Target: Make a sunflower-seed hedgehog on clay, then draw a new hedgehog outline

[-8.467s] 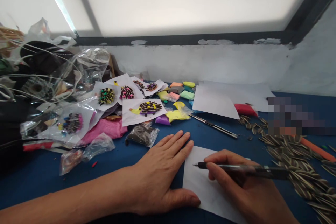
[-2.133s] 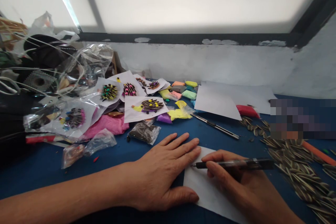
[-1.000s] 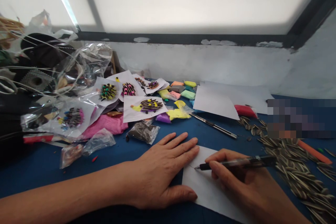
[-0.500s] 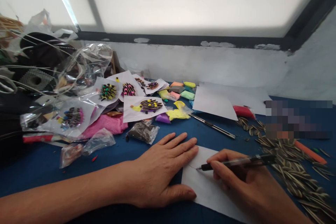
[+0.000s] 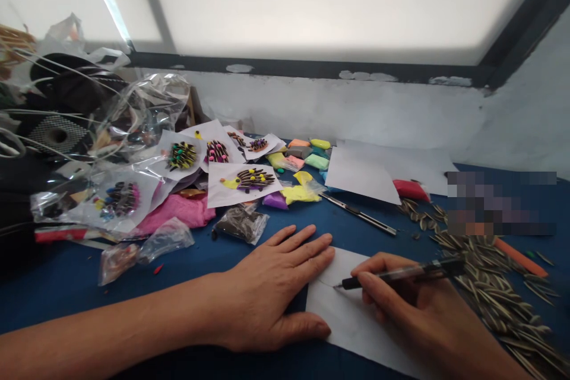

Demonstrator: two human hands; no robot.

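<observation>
Gripping a pen [image 5: 423,271], the right hand [image 5: 431,320] rests over the small sheet of paper [image 5: 351,326] nearest on the blue table [image 5: 191,264], the nib seeming to meet the right end of a thin, faint line [image 5: 326,283]. The left hand [image 5: 271,285] lies flat, fingers spread and grasping nothing, its thumb and forefinger over the sheet's left edge. To draw well, press those two evenly so the paper cannot slide, hold the pen lightly and move it in one smooth stroke; it leans low, so raising it a little should give a surer mark. On the right, a heap of striped seeds [image 5: 490,285] lies near the pen's tail, so leave that side room to swing. Beyond the paper lies a craft knife [image 5: 358,214], apart from both hands; farther left, a seed-covered picture [image 5: 222,196]; farther right, larger white sheets [image 5: 360,172] before the wall [image 5: 285,107].
</observation>
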